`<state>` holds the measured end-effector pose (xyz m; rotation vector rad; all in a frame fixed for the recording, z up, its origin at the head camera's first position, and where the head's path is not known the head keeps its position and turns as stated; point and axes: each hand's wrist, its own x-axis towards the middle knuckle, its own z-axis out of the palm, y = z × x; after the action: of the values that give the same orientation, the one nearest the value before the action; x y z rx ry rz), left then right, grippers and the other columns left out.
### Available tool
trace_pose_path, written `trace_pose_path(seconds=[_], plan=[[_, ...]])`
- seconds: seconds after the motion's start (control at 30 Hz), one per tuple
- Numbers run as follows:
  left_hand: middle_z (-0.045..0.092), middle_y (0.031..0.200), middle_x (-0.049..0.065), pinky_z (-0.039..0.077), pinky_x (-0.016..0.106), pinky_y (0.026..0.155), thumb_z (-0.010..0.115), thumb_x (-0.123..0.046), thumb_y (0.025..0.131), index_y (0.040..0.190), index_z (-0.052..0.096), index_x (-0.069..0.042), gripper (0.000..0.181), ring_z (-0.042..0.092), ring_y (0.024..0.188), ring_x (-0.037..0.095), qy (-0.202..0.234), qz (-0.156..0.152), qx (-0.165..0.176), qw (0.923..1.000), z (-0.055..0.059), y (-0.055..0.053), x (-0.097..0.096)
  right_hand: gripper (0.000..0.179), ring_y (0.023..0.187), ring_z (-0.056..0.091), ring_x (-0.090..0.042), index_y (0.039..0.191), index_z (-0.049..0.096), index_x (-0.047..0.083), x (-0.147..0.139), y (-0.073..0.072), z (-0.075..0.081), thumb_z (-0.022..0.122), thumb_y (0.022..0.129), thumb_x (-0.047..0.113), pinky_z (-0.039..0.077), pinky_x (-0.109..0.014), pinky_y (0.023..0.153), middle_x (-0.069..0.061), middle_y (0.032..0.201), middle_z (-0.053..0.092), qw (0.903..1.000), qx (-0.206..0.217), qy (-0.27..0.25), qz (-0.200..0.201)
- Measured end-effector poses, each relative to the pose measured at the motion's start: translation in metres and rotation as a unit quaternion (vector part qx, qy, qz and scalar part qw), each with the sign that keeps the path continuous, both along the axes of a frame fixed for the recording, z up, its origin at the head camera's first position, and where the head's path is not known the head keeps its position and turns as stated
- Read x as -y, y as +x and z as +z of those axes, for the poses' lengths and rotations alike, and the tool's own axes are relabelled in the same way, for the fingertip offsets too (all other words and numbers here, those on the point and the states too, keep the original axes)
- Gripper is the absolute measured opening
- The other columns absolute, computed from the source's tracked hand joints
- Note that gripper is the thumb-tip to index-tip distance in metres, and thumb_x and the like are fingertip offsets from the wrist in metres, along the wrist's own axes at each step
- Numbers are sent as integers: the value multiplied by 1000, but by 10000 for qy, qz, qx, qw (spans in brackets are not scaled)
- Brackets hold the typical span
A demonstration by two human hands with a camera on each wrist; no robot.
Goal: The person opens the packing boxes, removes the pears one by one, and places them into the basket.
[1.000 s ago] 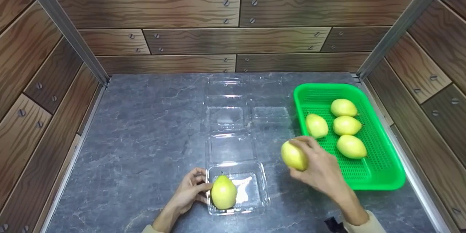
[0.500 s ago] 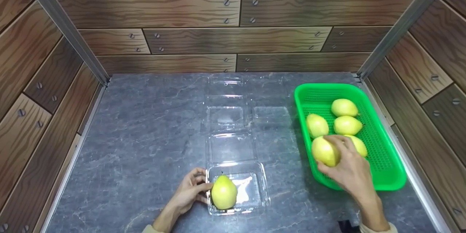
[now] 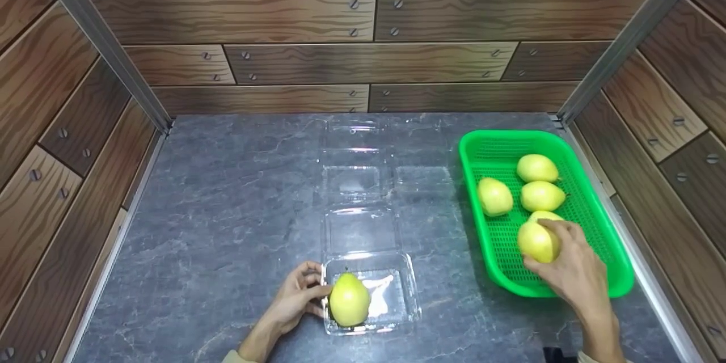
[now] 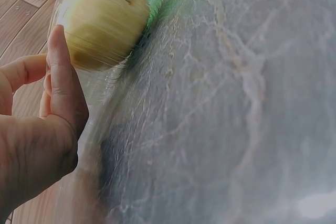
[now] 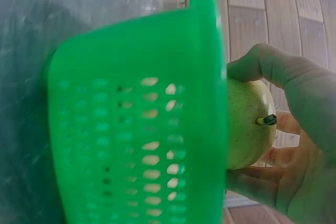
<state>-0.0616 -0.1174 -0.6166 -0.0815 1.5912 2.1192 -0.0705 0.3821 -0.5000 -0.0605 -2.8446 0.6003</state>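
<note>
My right hand (image 3: 573, 266) grips a yellow-green pear (image 3: 536, 243) over the near part of the green basket (image 3: 621, 281). In the right wrist view, the basket wall (image 5: 136, 51) covers part of this pear (image 5: 249, 124), and its stem shows. Another pear is half hidden behind it. At the near middle, my left hand (image 3: 298, 298) holds the left side of a clear plastic clamshell container (image 3: 417, 295), thumb at its rim. One pear (image 3: 349, 300) stands in that container's left half. The left wrist view shows the same pear (image 4: 107, 22) through the clear wall, beside my fingers (image 4: 60, 77).
Several pears, such as one at the basket's left side (image 3: 495, 197), lie in the basket. The open lid (image 3: 361, 232) extends behind the container. More clear containers (image 3: 351, 181) stand farther back on the grey marbled table (image 3: 227, 210). Wood-patterned walls (image 3: 363, 62) enclose the table.
My right hand has carried the pear rightward, from beside the basket's left rim to over its inside. The left hand and the container have stayed in place.
</note>
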Motion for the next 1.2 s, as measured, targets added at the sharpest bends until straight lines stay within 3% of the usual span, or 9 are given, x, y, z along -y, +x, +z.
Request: trace_pose_path(seconds=[0.3, 0.8, 1.2], plan=[[63, 91, -1, 62, 25, 53, 72, 1, 90, 124, 43, 6, 45, 63, 68, 11, 10, -10, -10, 10000, -1, 2, 0, 79, 96, 64, -58, 142, 55, 1, -23, -1, -16, 90, 77, 29, 58, -62, 62, -38, 138, 47, 9975, 701, 71, -82], [63, 92, -1, 63, 26, 54, 72, 1, 91, 122, 45, 3, 41, 63, 71, 11, 80, -14, -11, 10000, 2, 2, 0, 78, 102, 62, -60, 142, 55, -2, -47, -2, -31, 88, 78, 29, 57, -63, 64, -40, 138, 47, 9952, 971, 80, -87], [63, 91, -1, 64, 27, 54, 72, 2, 90, 119, 46, 1, 39, 63, 69, 11, 110, -18, 6, 9999, 1, 0, 1, 82, 107, 60, -61, 143, 52, -5, -60, -11, -32, 89, 79, 30, 58, -66, 69, -45, 138, 45, 9916, 1289, 41, 93]])
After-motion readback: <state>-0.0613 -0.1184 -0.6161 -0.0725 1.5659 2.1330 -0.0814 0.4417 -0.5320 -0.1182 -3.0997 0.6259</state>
